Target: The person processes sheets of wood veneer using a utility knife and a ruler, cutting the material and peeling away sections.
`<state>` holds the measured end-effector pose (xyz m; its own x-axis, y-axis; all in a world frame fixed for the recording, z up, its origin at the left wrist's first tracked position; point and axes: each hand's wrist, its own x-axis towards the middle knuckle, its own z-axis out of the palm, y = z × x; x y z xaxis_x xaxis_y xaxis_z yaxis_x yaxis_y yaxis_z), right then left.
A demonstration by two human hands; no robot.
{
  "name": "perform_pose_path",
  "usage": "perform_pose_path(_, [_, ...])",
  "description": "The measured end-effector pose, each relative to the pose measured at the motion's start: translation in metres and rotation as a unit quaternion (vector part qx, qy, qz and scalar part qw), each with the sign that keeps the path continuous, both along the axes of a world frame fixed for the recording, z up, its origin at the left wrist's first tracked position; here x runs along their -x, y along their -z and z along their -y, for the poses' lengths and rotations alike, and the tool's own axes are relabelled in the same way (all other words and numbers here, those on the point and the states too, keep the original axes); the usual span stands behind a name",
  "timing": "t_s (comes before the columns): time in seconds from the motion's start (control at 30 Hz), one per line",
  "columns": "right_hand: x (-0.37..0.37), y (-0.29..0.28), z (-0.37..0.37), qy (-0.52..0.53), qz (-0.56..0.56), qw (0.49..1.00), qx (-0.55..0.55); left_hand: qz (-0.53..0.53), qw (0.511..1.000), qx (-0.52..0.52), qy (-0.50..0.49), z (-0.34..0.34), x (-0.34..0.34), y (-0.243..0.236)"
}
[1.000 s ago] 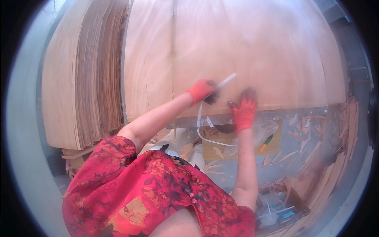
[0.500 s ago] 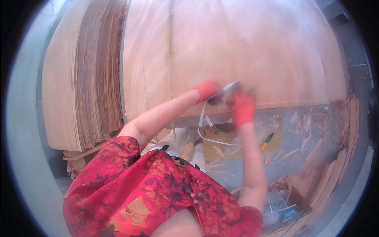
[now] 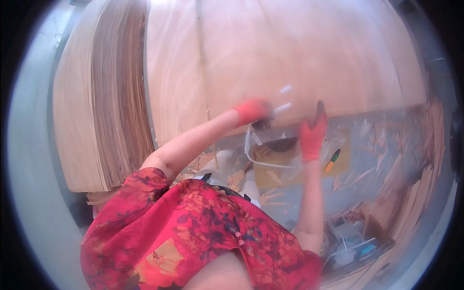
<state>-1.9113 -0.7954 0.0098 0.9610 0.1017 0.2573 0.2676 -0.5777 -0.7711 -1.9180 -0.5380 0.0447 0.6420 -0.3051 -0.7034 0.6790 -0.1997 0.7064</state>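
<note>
Left hand: wearing a red-orange glove with dark fingers, the left hand is curling over the pale wood sheet near its front edge, its fingers closing on a narrow white strip; the finger details are blurring.
Right hand: in a matching glove, the right hand is hovering by the front edge, thumb spreading apart from a finger that is pointing away from the body; it is holding nothing visible, and whether it is touching the wood is impossible to tell.
White strip: its free end is sticking out from the left fingers toward the right, over the wood.
Loose tape: a long white ribbon is hanging below the left hand and bending rightward toward the right wrist.
Small white piece: a short white rectangle is lying on the wood, just beyond the strip.
Wood sheet: a broad, pale, smooth wood sheet is filling the upper middle, a thin dark line running along its left part.
Below the edge: a green-and-orange tool is resting on a yellow panel, among wood scraps.
Left side: a thick stack of thin brown wood sheets is standing beside the pale one.
Lower right: an open box is holding small white and blue items.
</note>
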Motion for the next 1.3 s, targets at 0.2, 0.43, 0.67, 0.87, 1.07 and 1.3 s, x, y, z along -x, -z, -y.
perform_pose_path(0.2, [0.045,0.038,0.021,-0.037,0.049,0.979,0.194,0.046,0.996,-0.064,0.029,0.048,-0.005,0.02])
perform_pose_path(0.43, [0.046,0.03,-0.01,-0.129,-0.008,0.93,0.345,0.161,0.936,-0.227,0.216,0.028,-0.015,0.013])
perform_pose_path(0.67, [0.034,0.008,0.011,-0.146,-0.042,0.951,0.269,0.041,0.99,-0.102,0.089,0.028,-0.08,-0.02])
perform_pose_path(0.87, [-0.064,-0.007,0.151,0.059,0.037,0.982,0.173,0.071,0.993,-0.017,0.09,0.148,-0.149,-0.001])
perform_pose_path(1.07, [-0.122,0.016,0.231,0.131,0.04,0.951,0.276,0.053,0.996,0.054,0.053,0.243,-0.183,0.011])
perform_pose_path(1.3, [-0.152,0.032,0.221,0.08,-0.004,0.926,0.368,0.122,0.989,-0.03,0.082,0.25,-0.21,0.047])
